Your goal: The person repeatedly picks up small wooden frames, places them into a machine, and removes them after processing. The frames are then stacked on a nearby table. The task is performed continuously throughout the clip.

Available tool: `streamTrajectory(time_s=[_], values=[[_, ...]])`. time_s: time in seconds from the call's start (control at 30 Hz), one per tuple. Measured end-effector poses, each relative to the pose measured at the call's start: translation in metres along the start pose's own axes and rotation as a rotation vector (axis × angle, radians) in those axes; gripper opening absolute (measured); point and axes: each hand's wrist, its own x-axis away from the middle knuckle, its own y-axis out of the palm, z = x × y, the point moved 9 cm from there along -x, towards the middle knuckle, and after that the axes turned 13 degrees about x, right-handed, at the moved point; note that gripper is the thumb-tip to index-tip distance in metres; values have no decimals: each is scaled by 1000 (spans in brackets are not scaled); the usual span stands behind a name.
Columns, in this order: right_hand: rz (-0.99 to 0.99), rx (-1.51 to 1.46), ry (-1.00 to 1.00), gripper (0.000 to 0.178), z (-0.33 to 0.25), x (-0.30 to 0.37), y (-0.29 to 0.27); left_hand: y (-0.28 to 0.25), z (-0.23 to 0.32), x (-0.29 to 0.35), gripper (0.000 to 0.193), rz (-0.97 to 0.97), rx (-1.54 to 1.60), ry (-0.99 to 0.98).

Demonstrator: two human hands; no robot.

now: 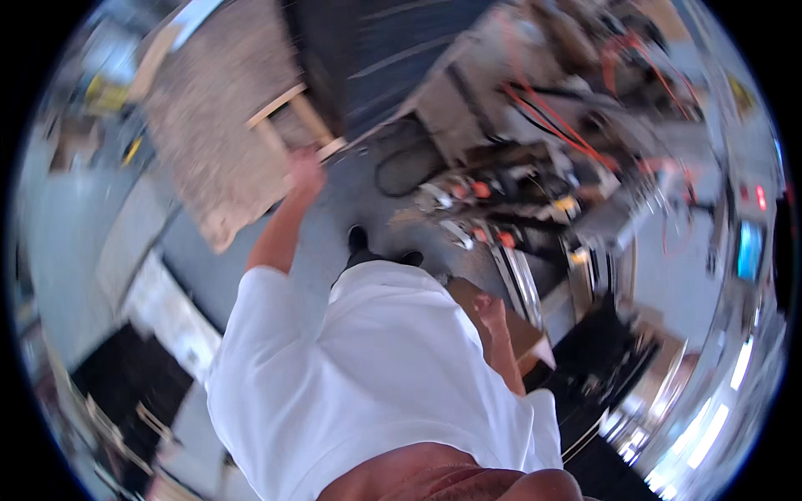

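Ahead and to the left, my left hand point(307, 171) is stretched out, blurred by motion, with its fingers closed at the near side of a small rectangular wooden frame point(313, 121). Light wooden strips make up the frame, and it overlaps the edge of a large brownish board point(221, 108). My right hand point(491, 311) hangs low by my right side, its fingers curled in and nothing visible in them. Below that hand is a brown cardboard box point(522, 338).
Machinery with orange hoses point(560, 134) and clamp-like parts point(480, 190) fills the right. A dark sheet-covered surface point(393, 63) lies ahead. My shoes point(357, 238) stand on the grey floor point(338, 200). A lit screen point(749, 250) is at far right.
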Motion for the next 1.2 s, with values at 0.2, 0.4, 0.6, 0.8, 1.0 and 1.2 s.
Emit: streamTrajectory(time_s=[0.2, 0.4, 0.6, 0.8, 1.0, 1.2], values=[[417, -40, 127, 24, -59, 61, -199, -6, 87, 41, 52, 81, 140, 66], [993, 351, 218, 24, -52, 225, -396, 100, 237, 110, 41, -334, 455, 325], [816, 548, 830, 25, 79, 379, -417, 149, 394, 151, 31, -645, 823, 352], [773, 85, 901, 28, 119, 438, -340, 105, 557, 163, 23, -691, 950, 442], [870, 28, 959, 29, 105, 431, -344, 109, 692, 64, 17, -576, 1315, 472], [1168, 10, 904, 27, 79, 445, -374, 222, 788, -71, 51, -863, 1569, -203]])
